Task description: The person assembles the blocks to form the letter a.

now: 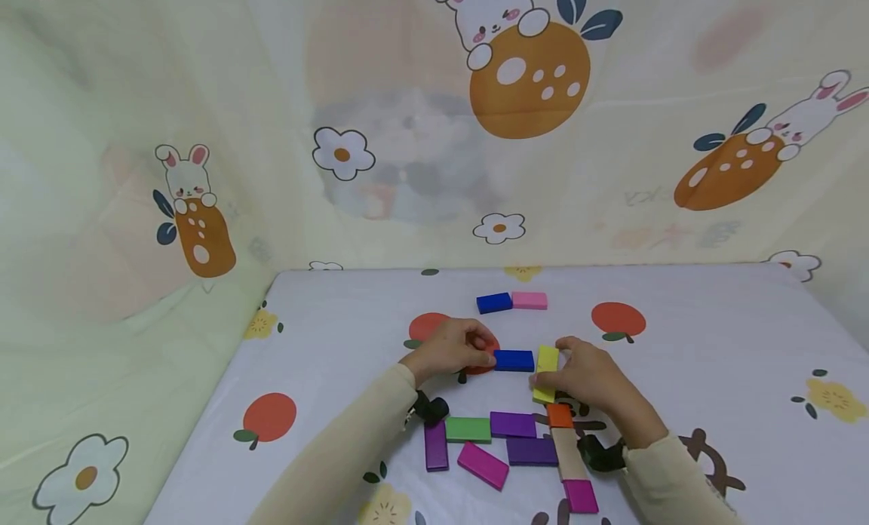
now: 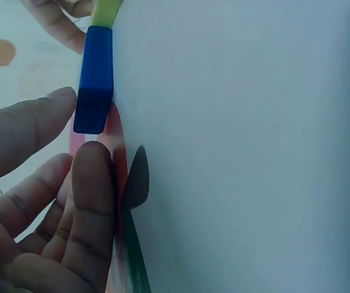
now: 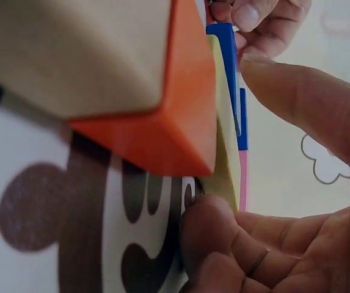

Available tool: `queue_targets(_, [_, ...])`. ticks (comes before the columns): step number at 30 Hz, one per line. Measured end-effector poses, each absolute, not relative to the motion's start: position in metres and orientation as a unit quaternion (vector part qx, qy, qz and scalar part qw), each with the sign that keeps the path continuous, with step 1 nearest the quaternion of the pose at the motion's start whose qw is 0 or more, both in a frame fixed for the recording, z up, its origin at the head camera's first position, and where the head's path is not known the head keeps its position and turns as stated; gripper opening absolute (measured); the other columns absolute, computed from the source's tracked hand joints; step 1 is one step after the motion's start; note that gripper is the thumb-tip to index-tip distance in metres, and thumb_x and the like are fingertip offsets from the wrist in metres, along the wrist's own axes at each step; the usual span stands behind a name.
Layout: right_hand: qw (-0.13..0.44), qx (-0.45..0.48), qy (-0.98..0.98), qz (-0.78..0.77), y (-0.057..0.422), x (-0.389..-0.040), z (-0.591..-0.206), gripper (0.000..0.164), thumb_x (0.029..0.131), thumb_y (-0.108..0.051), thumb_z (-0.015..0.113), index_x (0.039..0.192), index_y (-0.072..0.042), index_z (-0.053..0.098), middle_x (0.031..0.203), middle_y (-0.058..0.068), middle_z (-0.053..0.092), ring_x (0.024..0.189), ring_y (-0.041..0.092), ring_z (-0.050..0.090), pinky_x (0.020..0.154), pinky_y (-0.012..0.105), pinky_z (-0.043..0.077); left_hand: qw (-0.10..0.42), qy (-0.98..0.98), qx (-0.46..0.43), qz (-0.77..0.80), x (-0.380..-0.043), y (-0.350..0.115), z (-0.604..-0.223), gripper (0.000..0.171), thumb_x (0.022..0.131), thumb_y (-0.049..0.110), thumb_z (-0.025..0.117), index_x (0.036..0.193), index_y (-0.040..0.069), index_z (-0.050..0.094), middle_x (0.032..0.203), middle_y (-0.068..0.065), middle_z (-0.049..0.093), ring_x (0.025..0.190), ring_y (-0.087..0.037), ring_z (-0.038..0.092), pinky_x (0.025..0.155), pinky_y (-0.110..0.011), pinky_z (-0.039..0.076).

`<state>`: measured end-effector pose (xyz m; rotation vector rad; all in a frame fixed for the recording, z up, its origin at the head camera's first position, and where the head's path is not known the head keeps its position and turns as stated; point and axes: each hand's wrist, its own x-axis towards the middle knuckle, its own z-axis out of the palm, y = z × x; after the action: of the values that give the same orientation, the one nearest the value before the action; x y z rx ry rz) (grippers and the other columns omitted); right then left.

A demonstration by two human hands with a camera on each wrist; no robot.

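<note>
My right hand (image 1: 591, 370) holds the yellow block (image 1: 546, 393), its thumb across the block to the left edge and its fingers by the right edge. In the right wrist view the yellow block (image 3: 226, 137) lies between thumb and fingers, behind an orange block (image 3: 190, 104). My left hand (image 1: 453, 348) is at the left end of a blue block (image 1: 514, 360). In the left wrist view the thumb (image 2: 46, 119) is right beside that blue block (image 2: 95, 67), and the other fingers are loosely bent below its end, holding nothing. A small gap separates the blue and yellow blocks in the head view.
Behind the hands lie another blue block (image 1: 494, 303) and a pink block (image 1: 529, 300), end to end. Nearer are purple (image 1: 436, 446), green (image 1: 468, 429), magenta (image 1: 483, 466) and beige (image 1: 567, 453) blocks, among several others, on a white patterned cloth (image 1: 326, 336).
</note>
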<state>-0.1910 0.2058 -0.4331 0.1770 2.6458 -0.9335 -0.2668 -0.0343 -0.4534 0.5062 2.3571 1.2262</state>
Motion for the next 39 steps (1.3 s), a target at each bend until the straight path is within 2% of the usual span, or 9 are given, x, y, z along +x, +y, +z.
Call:
queue_targets(4, [0.167, 0.065, 0.933, -0.311, 0.203, -0.189, -0.433, 0.097, 0.082, -0.045, 0.086, 0.150, 0.007, 0.041, 0.115, 0.023, 0.063, 0.093, 0.031, 0.057, 0.065, 0.036, 0.049, 0.218, 0.854, 0.191, 0.432, -0.268, -0.032, -0.454, 0.029, 0.090, 0.022, 0.084, 0.117, 0.016, 0.074, 0.097, 0.004, 0.067, 0.094, -0.014, 0.058, 0.080, -0.025, 0.050])
queue_targets(8, [0.166, 0.063, 0.936, -0.303, 0.201, -0.189, -0.432, 0.093, 0.083, -0.042, 0.085, 0.148, 0.008, 0.042, 0.114, 0.023, 0.062, 0.092, 0.030, 0.057, 0.064, 0.035, 0.049, 0.220, 0.855, 0.205, 0.423, -0.267, -0.033, -0.454, 0.031, 0.089, 0.025, 0.085, 0.118, 0.017, 0.075, 0.099, 0.006, 0.067, 0.096, -0.013, 0.058, 0.082, -0.026, 0.049])
queue_targets(21, [0.174, 0.066, 0.939, -0.288, 0.197, -0.192, -0.429, 0.088, 0.083, -0.038, 0.083, 0.145, 0.010, 0.042, 0.110, 0.021, 0.061, 0.095, 0.033, 0.057, 0.068, 0.038, 0.053, 0.228, 0.855, 0.209, 0.416, -0.264, -0.030, -0.451, 0.031, 0.086, 0.019, 0.088, 0.114, 0.016, 0.075, 0.098, 0.006, 0.068, 0.095, -0.011, 0.058, 0.083, -0.025, 0.049])
queue_targets(29, [0.159, 0.066, 0.950, -0.260, 0.204, -0.202, -0.429, 0.081, 0.084, -0.032, 0.080, 0.143, 0.012, 0.046, 0.121, 0.029, 0.062, 0.096, 0.035, 0.058, 0.077, 0.047, 0.056, 0.217, 0.866, 0.222, 0.392, -0.265, -0.028, -0.450, 0.032, 0.084, 0.018, 0.089, 0.113, 0.015, 0.076, 0.097, 0.007, 0.067, 0.094, -0.010, 0.058, 0.084, -0.025, 0.049])
queue_targets(36, [0.153, 0.091, 0.944, -0.277, 0.216, -0.210, -0.431, 0.080, 0.086, -0.031, 0.080, 0.144, 0.012, 0.045, 0.119, 0.030, 0.059, 0.085, 0.032, 0.059, 0.061, 0.035, 0.053, 0.217, 0.866, 0.234, 0.384, -0.265, -0.028, -0.448, 0.030, 0.086, 0.017, 0.088, 0.113, 0.013, 0.076, 0.097, 0.006, 0.066, 0.094, -0.011, 0.057, 0.082, -0.024, 0.049])
queue_targets(39, [0.150, 0.095, 0.941, -0.287, 0.221, -0.214, -0.430, 0.077, 0.087, -0.031, 0.079, 0.143, 0.012, 0.046, 0.121, 0.030, 0.058, 0.091, 0.034, 0.058, 0.064, 0.035, 0.054, 0.218, 0.867, 0.229, 0.386, -0.265, -0.028, -0.449, 0.029, 0.087, 0.017, 0.087, 0.113, 0.013, 0.076, 0.096, 0.005, 0.066, 0.094, -0.011, 0.057, 0.082, -0.024, 0.049])
